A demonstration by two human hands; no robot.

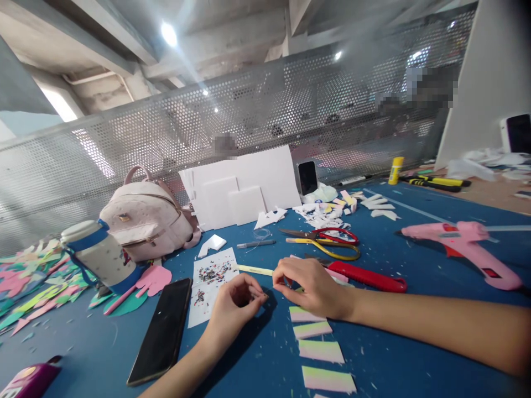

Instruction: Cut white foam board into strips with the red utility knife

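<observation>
And here we are at the middle of the table: the left hand [232,307] curls inward, thumb and fingertips drawn close, though from here I can't tell whether anything is pinched between them. Facing it, the right hand [317,284] arches with fingers bent and a narrow gap at the tips; whether it grips something, I can't say either. Between the two runs a slim pale-yellow strip [254,270], its right end just beside the right fingertips (held or merely lying there, the angle won't tell).

Below the right hand, what a tidy column: flat rectangular strips shading from green to pink [321,351], spaced one under another on the deep-blue tabletop [253,365]. By the left hand, a white paper sheet [199,315] carries a scatter of tiny coloured bits, and next to that lies a black smartphone [161,331].

Further out now! Beyond the right hand, a red-handled cutter [369,276], then scissors with red and yellow loops [342,235], then a pile of white scraps [319,215]. Far right, a pink glue gun [467,243] lies on its side. Over on the left, a white-and-blue bottle [102,260] leans by a pale-pink backpack [149,215], beside a heap of colourful cut-outs [37,276]. Behind it all, white boards [274,177] stand before a perforated grey metal screen [207,116].
</observation>
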